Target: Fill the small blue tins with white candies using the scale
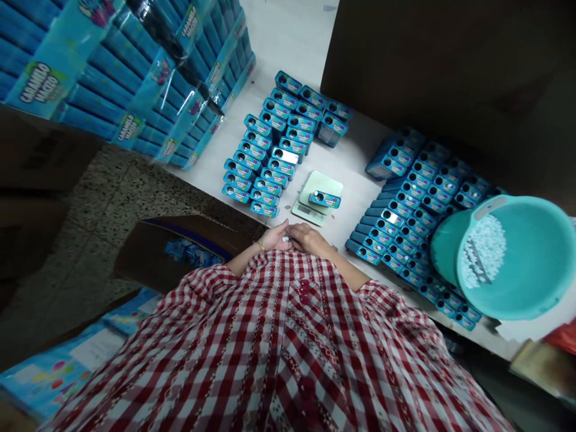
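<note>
My left hand point(273, 237) is cupped near the table's front edge, with a few small white candies point(285, 239) in its palm. Against it rests my right hand point(311, 239), its fingers curled over the left palm; what its fingertips pinch, if anything, is hidden. Just beyond both hands lies a pale green kitchen scale point(317, 182). A blue candy box point(324, 200) stands on the scale, with white showing at its round hole. To the left are rows of similar blue boxes point(265, 176), mostly with dark open holes.
More blue boxes point(396, 225) stand packed at the right, some with white candies on top. A turquoise tub point(535, 258) there holds white candies point(483, 249) and a scoop-like strip. Wrapped box stacks point(121, 78) rise at the left. An open carton point(148, 255) sits below the table.
</note>
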`<state>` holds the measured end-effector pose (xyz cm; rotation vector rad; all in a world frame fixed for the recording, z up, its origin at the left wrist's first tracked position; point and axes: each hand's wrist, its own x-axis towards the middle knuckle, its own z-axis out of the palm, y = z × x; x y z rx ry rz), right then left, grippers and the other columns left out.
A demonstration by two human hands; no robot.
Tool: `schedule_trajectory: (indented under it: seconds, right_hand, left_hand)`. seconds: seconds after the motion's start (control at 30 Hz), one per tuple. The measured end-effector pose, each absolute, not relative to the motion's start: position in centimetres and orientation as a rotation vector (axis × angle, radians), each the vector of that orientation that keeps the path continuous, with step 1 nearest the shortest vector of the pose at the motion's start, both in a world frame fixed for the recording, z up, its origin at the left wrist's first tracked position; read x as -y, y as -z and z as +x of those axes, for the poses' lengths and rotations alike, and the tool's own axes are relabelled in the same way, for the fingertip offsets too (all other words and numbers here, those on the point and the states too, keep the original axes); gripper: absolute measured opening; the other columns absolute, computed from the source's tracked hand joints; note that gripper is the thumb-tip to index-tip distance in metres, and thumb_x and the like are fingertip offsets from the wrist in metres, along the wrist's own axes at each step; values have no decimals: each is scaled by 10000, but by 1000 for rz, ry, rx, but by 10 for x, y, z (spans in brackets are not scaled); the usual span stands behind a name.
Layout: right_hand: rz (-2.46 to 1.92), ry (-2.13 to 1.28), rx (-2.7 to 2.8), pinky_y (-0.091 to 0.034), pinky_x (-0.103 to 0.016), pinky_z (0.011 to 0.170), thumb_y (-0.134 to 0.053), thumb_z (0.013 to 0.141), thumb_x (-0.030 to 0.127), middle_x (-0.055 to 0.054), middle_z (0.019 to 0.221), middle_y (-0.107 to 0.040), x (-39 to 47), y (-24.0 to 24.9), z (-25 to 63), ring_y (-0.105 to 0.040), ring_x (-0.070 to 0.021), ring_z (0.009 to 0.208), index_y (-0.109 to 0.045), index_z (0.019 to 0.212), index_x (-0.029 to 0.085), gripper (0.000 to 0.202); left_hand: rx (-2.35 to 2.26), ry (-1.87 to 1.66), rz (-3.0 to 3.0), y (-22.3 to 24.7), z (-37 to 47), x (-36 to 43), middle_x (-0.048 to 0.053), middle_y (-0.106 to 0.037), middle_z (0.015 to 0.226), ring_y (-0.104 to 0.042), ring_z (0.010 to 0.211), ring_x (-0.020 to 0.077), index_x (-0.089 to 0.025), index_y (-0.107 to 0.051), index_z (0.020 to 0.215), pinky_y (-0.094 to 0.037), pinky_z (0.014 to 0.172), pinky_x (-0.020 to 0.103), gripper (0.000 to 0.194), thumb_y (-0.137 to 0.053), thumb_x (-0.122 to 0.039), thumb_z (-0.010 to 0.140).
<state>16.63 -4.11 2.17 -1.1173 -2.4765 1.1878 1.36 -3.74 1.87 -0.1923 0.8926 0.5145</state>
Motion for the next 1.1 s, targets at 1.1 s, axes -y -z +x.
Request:
schedule_trajectory:
  seconds: [1.1]
  right_hand:
    - [-1759,-547,2501,-427,-294,681,-399,895,117,-97,1014,-575,-24,-53,216,-488,-221,913,-667,1028,218,315]
  left_hand:
    - [-1003,-616,-192,-22,18,26,114,-702,811,-660,797,149,-65,-675,869,-500,786,261,291,-403,-163,905]
